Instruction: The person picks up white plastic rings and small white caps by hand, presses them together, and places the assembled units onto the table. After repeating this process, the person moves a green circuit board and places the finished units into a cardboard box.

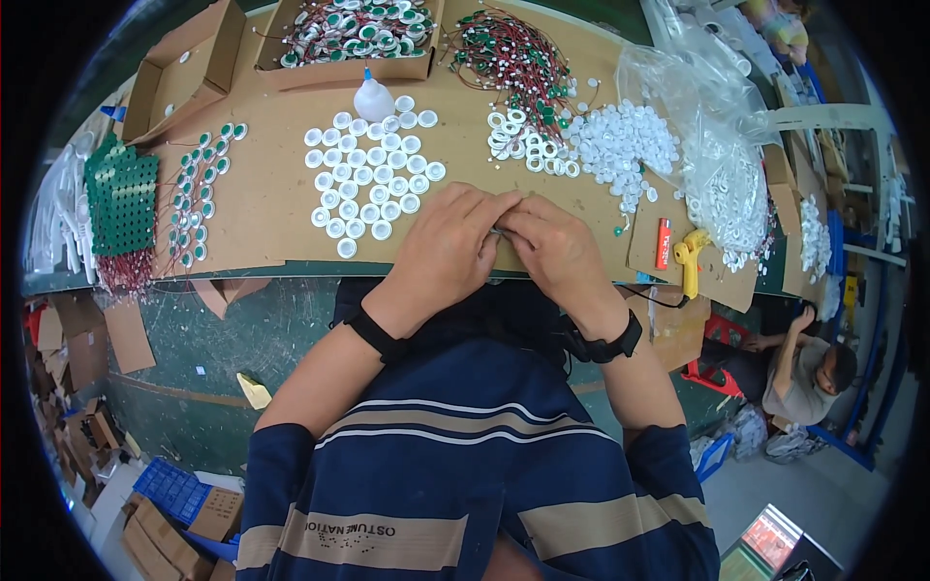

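My left hand [446, 237] and my right hand [562, 247] meet at the front of the cardboard-covered table [262, 218]. Their fingertips are pinched together around something small, mostly hidden between them. Just left of my hands lie several rows of round white plastic caps [362, 175], spaced flat on the cardboard. A white squeeze bottle [373, 101] with a blue tip stands behind them. Beyond my hands are loose white rings [535, 145], a heap of small white translucent pieces [620, 140] and a tangle of red wires with green parts [509, 58].
At the back are two cardboard boxes, one holding wired round pieces [363, 34]. Wired discs [201, 184] and green panels [121, 198] lie left. A red lighter [664, 242], yellow glue gun [691, 259] and plastic bag [717, 126] lie right. Another person [804, 373] sits at the right.
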### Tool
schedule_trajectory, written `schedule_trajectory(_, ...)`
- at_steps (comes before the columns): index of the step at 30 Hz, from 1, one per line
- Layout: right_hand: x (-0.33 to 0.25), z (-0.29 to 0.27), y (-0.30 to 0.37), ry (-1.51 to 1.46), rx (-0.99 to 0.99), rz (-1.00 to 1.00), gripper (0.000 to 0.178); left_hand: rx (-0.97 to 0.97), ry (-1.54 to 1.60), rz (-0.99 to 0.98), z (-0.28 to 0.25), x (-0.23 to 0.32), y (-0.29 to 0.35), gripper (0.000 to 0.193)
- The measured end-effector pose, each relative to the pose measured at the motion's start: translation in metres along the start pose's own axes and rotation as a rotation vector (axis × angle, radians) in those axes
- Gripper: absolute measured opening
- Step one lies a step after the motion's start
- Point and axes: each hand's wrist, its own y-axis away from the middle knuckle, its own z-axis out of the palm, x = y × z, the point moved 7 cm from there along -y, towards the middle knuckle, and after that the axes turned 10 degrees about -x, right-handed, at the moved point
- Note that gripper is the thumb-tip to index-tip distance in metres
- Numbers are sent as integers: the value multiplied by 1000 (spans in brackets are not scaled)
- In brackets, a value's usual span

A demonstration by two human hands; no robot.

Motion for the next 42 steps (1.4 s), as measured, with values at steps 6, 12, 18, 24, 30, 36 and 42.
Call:
schedule_trajectory(6, -1, 0, 0, 52, -17, -22, 30, 0, 3, -3, 1, -2, 0, 61)
schedule_trajectory(12, -2, -1, -3, 75, -50, -33, 29, -8, 21, -30, 1, -4, -1, 60)
schedule_trajectory(18, -3, -2, -2, 40, -41, -41, 28, -14, 21, -30, 1, -6, 0, 62)
schedule_trajectory(24, -6, -3, -1, 43, -10, -28, 28, -39, 32, -40, 2, -7, -1, 64)
schedule_trajectory(30, -7, -1, -4, 75, -66, -48, 26, -37, 46, -36, 2, -7, -1, 66)
schedule_trajectory(36, -5, 1, -6, 120, -135, -57, 23, -35, 54, -37, 3, -10, 0, 67)
schedule_trajectory(42, -9, 2, -2, 132, -77, -37, 21, -53, 44, -39, 5, -11, -2, 70)
